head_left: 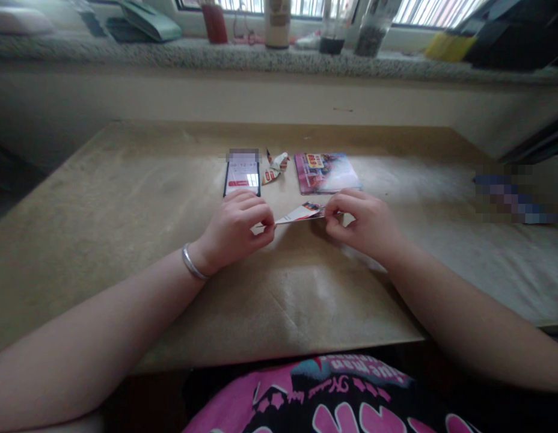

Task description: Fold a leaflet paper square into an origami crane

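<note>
A small folded piece of printed paper [301,213] lies between my two hands, just above the brown tabletop [125,198]. My left hand [236,228], with a silver bangle on its wrist, pinches the paper's left end with curled fingers. My right hand [362,222] pinches the right end, fingers closed. Just behind my left hand a phone [242,174] lies flat with its screen lit. A finished folded paper figure [275,166] sits beside the phone. To its right lies a stack of colourful printed sheets [324,172].
A speckled stone windowsill [243,57] runs along the back, holding bottles, a cup and a green case [150,23]. At the right edge of the table is a blurred object [518,195]. The table's front edge is near my lap.
</note>
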Action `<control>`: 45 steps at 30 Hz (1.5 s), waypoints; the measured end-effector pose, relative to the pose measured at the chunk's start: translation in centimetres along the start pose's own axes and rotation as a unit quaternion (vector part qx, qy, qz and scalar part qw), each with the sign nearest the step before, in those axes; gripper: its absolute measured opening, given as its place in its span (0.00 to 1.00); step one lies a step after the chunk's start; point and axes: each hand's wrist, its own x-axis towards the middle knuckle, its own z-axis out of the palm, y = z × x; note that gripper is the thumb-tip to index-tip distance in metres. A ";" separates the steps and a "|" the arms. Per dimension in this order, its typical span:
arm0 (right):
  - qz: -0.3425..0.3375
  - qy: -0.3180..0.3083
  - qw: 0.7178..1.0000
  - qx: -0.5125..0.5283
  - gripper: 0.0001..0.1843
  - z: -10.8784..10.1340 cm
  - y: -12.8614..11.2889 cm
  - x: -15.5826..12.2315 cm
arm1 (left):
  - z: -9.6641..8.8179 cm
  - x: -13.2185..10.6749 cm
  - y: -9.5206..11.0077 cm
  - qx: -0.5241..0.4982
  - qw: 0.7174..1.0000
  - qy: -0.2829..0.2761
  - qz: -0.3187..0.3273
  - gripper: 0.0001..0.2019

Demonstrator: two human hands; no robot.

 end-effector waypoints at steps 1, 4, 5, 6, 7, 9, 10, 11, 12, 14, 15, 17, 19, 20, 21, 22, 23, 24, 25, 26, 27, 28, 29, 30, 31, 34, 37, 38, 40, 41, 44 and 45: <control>0.000 0.001 1.000 0.005 0.04 0.0 0.2 0.0 | 0.0 0.0 -0.1 0.000 1.000 0.003 0.002 0.07; -0.006 0.003 1.000 0.021 0.04 -0.1 0.9 0.1 | 0.0 -0.1 -0.2 0.000 1.000 0.010 0.013 0.07; -0.007 0.004 1.000 0.026 0.04 -0.1 1.2 0.1 | 0.0 -0.1 -0.3 0.000 1.000 0.012 0.020 0.07; -0.009 0.004 0.999 0.033 0.04 -0.1 1.5 0.1 | 0.0 -0.1 -0.3 -0.002 1.000 0.013 0.026 0.07; -0.011 0.002 0.999 0.039 0.05 -0.2 1.7 0.1 | 0.0 -0.1 -0.3 -0.004 0.999 0.013 0.030 0.07; -0.018 -0.004 0.999 0.050 0.05 -0.3 2.1 0.2 | -0.1 -0.1 -0.3 -0.008 0.999 0.012 0.038 0.06; -0.021 -0.008 0.998 0.054 0.05 -0.3 2.2 0.2 | -0.1 -0.1 -0.3 -0.009 0.999 0.012 0.039 0.06; -0.025 -0.012 0.998 0.057 0.05 -0.4 2.3 0.2 | -0.2 -0.1 -0.3 -0.008 0.999 0.011 0.040 0.07; -0.027 -0.016 0.998 0.057 0.05 -0.4 2.4 0.2 | -0.3 -0.1 -0.3 -0.005 0.999 0.010 0.042 0.07; -0.030 -0.021 0.998 0.055 0.05 -0.5 2.6 0.2 | -0.5 -0.1 -0.3 0.005 0.999 0.008 0.046 0.08; -0.031 -0.026 0.998 0.054 0.05 -0.5 2.6 0.2 | -0.6 -0.1 -0.3 0.011 0.999 0.006 0.048 0.08; -0.032 -0.033 0.997 0.056 0.05 -0.6 2.8 0.2 | -0.7 -0.1 -0.3 0.021 0.998 0.005 0.060 0.08; -0.028 -0.034 0.997 0.061 0.05 -0.6 3.0 0.2 | -0.8 -0.2 -0.5 0.028 0.997 0.007 0.077 0.08; -0.021 -0.032 0.997 0.061 0.04 -0.6 3.2 0.1 | -0.9 -0.2 -0.6 0.034 0.996 0.008 0.084 0.08; -0.009 -0.030 0.998 0.061 0.04 -0.5 3.3 0.1 | -0.9 -0.3 -0.6 0.041 0.995 0.005 0.090 0.08; 0.009 -0.028 0.998 0.063 0.04 -0.5 3.5 0.1 | -1.0 -0.3 -0.7 0.053 0.994 -0.001 0.094 0.08; 0.033 -0.030 0.997 0.068 0.04 -0.5 3.7 0.1 | -1.0 -0.3 -0.8 0.066 0.993 -0.013 0.096 0.08; 0.059 -0.039 0.995 0.075 0.03 -0.4 3.8 0.1 | -1.1 -0.3 -0.8 0.079 0.991 -0.027 0.102 0.08; 0.082 -0.055 0.992 0.081 0.03 -0.4 3.9 0.1 | -1.1 -0.3 -0.7 0.090 0.989 -0.041 0.112 0.09; 0.101 -0.076 0.989 0.082 0.04 -0.4 3.9 0.1 | -1.1 -0.3 -0.5 0.097 0.986 -0.052 0.125 0.09; 0.115 -0.098 0.986 0.077 0.05 -0.4 3.8 0.1 | -1.1 -0.3 -0.3 0.102 0.983 -0.060 0.140 0.09; 0.123 -0.116 0.983 0.067 0.07 -0.4 3.7 0.1 | -1.1 -0.3 0.0 0.101 0.981 -0.065 0.155 0.09; 0.127 -0.129 0.982 0.056 0.09 -0.4 3.5 0.2 | -1.0 -0.2 0.3 0.101 0.980 -0.070 0.159 0.08; 0.127 -0.134 0.982 0.048 0.09 -0.5 3.3 0.2 | -1.0 -0.2 0.5 0.099 0.979 -0.078 0.161 0.08; 0.122 -0.136 0.982 0.045 0.10 -0.5 3.1 0.2 | -0.9 -0.2 0.8 0.096 0.978 -0.091 0.161 0.08; 0.088 -0.151 0.984 0.046 0.09 -0.4 2.6 0.3 | -0.7 -0.3 1.1 0.065 0.976 -0.137 0.157 0.09; 0.041 -0.160 0.985 0.047 0.11 0.0 2.5 0.3 | -0.7 -0.2 1.0 -0.009 0.973 -0.187 0.137 0.09; 0.013 -0.161 0.986 0.049 0.12 0.2 2.6 0.4 | -0.8 -0.2 0.8 -0.039 0.971 -0.201 0.125 0.10; -0.046 -0.160 0.985 0.048 0.14 0.5 2.6 0.5 | -0.8 -0.2 0.5 -0.093 0.966 -0.221 0.100 0.12; -0.066 -0.158 0.984 0.042 0.15 0.7 2.7 0.5 | -0.8 -0.2 0.4 -0.112 0.964 -0.225 0.087 0.12; -0.077 -0.154 0.985 0.023 0.18 1.4 2.7 0.5 | -0.4 -0.3 0.0 -0.121 0.967 -0.217 0.057 0.12; -0.077 -0.154 0.985 0.023 0.18 1.6 2.8 0.5 | -0.2 -0.3 -0.1 -0.110 0.970 -0.210 0.051 0.12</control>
